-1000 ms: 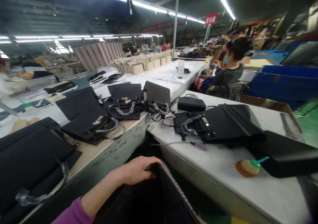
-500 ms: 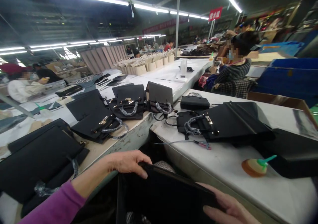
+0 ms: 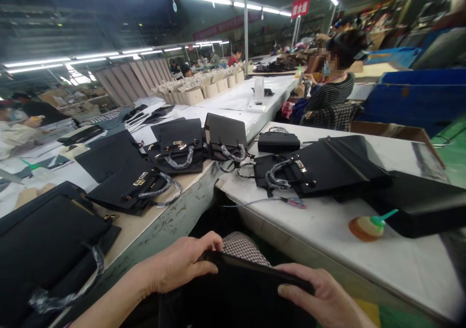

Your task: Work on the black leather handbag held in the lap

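Note:
A black handbag (image 3: pixel 240 299) rests low in front of me, its upper edge towards the tables and its lower part cut off by the frame. My left hand (image 3: pixel 182 262) pinches the left end of that edge between thumb and fingers. At the right end, my right hand (image 3: pixel 313 289) grips the same edge, thumb on the near face and fingers over the far side. Beyond the edge, checked cloth (image 3: pixel 243 248) shows over my lap. On the left table lies a large black handbag (image 3: pixel 47 245) with a plastic-wrapped handle, nearest my left arm.
More black handbags (image 3: pixel 141 182) lie on the left table. The right table (image 3: pixel 262 226) carries a long black bag (image 3: pixel 335 168), a small black bag (image 3: pixel 278 142), a glue bottle (image 3: pixel 367 227) with a green nozzle and a thin cable (image 3: pixel 255 202). A co-worker (image 3: pixel 331 90) sits beyond.
My view has turned slightly right. My right hand has come further into view, still on the bag's edge, and my left hand keeps its pinch.

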Available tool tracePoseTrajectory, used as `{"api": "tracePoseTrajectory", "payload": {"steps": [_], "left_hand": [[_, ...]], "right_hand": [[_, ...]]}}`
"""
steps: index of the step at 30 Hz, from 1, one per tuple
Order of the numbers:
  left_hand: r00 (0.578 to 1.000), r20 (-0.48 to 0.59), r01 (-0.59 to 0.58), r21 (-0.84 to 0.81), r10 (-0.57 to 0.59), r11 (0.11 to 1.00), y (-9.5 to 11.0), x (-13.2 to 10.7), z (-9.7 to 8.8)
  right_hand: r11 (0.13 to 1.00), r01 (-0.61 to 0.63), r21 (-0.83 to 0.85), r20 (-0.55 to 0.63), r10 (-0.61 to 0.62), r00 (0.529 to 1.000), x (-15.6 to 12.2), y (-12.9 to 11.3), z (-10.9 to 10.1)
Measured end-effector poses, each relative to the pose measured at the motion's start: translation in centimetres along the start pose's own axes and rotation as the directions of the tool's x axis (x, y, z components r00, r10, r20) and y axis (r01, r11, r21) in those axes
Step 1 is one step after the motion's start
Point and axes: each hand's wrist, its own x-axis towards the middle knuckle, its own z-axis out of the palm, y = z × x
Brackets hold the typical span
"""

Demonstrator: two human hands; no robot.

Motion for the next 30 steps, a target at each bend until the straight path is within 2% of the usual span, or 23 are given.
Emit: {"api": "tracePoseTrajectory", "payload": {"steps": [8, 14, 19, 26, 30], "left_hand": [[0.988, 0.016, -0.152, 0.020, 0.152, 0.988, 0.0, 1.7, 0.3], [0.988, -0.045, -0.150, -0.054, 0.148, 0.987, 0.2, 2.6, 0.7], [0.991, -0.077, -0.107, -0.028, 0.105, 0.994, 0.3, 2.6, 0.9], [0.990, -0.129, -0.059, 0.003, 0.059, 0.998, 1.0, 2.8, 1.3], [0.989, -0.145, -0.026, 0.011, 0.027, 1.000, 1.4, 2.9, 1.3]], "right_hand": [[1.000, 0.030, 0.007, -0.093, -0.029, 0.995, -0.2, 0.4, 0.4], [0.998, 0.023, 0.055, -0.143, -0.015, 0.990, -0.8, 0.7, 0.8], [0.999, 0.034, 0.020, -0.190, -0.030, 0.981, -0.8, 1.2, 1.3], [0.981, 0.085, -0.177, -0.347, -0.143, 0.927, -0.6, 1.7, 2.0], [0.952, 0.144, -0.270, -0.422, -0.251, 0.871, -0.5, 2.0, 2.4]]}}
